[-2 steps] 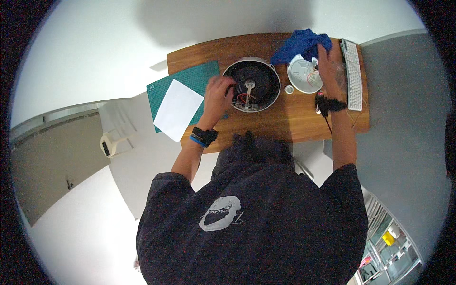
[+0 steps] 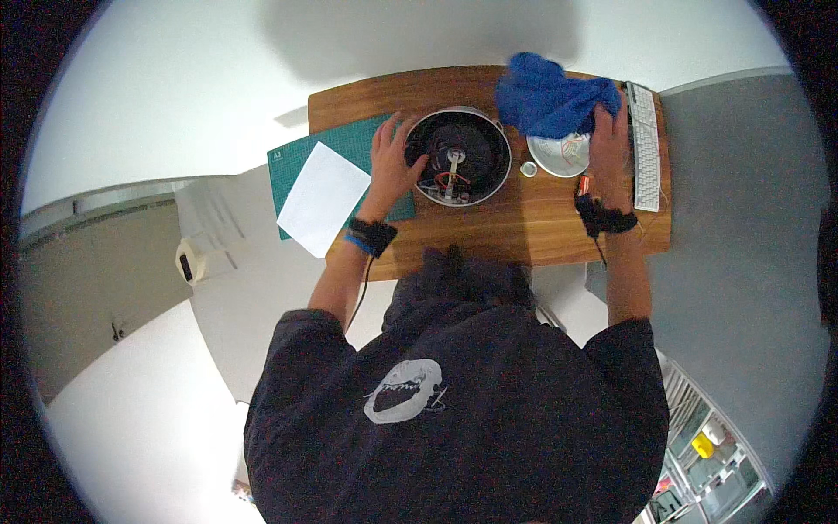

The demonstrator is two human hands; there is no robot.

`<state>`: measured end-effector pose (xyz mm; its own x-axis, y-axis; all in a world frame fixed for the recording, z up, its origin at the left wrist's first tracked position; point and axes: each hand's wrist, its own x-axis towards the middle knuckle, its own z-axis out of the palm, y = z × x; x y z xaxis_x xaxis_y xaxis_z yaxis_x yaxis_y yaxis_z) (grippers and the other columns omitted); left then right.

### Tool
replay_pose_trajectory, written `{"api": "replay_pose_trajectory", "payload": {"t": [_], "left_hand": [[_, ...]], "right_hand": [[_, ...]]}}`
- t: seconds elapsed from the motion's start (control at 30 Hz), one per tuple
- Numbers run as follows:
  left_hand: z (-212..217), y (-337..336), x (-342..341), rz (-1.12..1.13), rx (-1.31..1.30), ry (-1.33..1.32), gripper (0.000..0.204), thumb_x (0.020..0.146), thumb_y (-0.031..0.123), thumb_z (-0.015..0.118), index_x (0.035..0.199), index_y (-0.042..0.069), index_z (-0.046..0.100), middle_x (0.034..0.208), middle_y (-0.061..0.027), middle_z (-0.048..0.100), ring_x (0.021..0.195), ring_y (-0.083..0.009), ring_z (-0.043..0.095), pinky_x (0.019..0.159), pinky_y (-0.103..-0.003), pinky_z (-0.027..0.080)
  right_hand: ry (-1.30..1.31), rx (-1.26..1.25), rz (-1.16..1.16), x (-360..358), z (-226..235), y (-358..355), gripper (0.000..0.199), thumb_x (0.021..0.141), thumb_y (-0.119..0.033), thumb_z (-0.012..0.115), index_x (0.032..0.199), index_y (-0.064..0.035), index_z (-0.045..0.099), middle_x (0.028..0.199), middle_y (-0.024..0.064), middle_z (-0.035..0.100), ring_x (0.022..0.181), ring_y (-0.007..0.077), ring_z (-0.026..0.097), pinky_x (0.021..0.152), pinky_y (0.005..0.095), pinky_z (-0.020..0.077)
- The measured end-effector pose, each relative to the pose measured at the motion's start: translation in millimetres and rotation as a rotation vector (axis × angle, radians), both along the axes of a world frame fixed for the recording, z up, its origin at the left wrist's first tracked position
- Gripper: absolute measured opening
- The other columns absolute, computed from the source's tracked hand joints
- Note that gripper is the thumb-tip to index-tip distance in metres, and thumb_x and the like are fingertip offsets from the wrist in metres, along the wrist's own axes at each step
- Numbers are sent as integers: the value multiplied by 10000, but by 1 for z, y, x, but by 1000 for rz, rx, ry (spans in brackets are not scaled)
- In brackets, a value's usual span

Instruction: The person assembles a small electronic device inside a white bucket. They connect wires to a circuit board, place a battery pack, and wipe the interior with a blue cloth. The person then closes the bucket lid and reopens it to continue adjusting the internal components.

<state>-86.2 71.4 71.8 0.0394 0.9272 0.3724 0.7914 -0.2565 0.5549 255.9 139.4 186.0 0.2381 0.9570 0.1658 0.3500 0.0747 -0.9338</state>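
Note:
My left hand has its fingers spread along the left rim of a round appliance housing, black inside with a pale rim. A light-coloured bar, red wires and small metal parts show inside the housing. On the right, my right hand grips the lower right edge of a crumpled blue cloth. The cloth hangs over the far part of a round whitish cover with thin wires on it. A small white round piece lies between the housing and the cover.
A white keyboard stands along the right edge of the wooden table. At the left, a white paper sheet lies on a green cutting mat. Black straps with cables circle both my wrists.
My right hand and the blue cloth have come nearer, so the cloth covers more of the whitish cover. My left hand's fingers have spread wider at the housing rim.

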Motion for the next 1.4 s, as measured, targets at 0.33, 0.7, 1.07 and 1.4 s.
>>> {"api": "replay_pose_trajectory", "payload": {"t": [0.33, 0.7, 1.07, 1.4], "left_hand": [[-91, 39, 11, -247, 158, -93, 349, 814, 294, 728, 1076, 63, 724, 1084, -134, 723, 996, -355, 664, 880, -432, 531], [-103, 19, 40, -221, 207, -105, 369, 842, 170, 634, 1169, -1, 640, 984, -220, 704, 918, -439, 667, 901, -525, 492], [-93, 7, 78, -345, -405, -60, 234, 881, 98, 548, 1016, -62, 653, 953, -337, 671, 927, -530, 650, 816, -597, 521], [-104, 15, 62, -320, -259, -126, 669, 874, 48, 551, 1434, -102, 217, 1277, -486, 438, 1038, -616, 568, 853, -627, 512]], "right_hand": [[-809, 145, 755, -105, -124, -62, 772, 821, -419, 760, 1487, -165, 461, 1537, 246, 344, 1392, 566, 293, 1147, 652, 278], [-732, -167, 417, -81, -104, -25, 660, 771, -251, 773, 1378, -166, 529, 1421, 189, 507, 1308, 438, 490, 1101, 528, 415], [-893, 112, 840, -76, -100, -14, 625, 717, -373, 785, 1232, -47, 648, 1279, 193, 630, 1224, 384, 571, 1071, 462, 453], [-838, -132, 490, -77, -104, -13, 629, 779, -431, 753, 1260, -45, 629, 1262, 184, 641, 1170, 419, 602, 1039, 500, 477]]}}
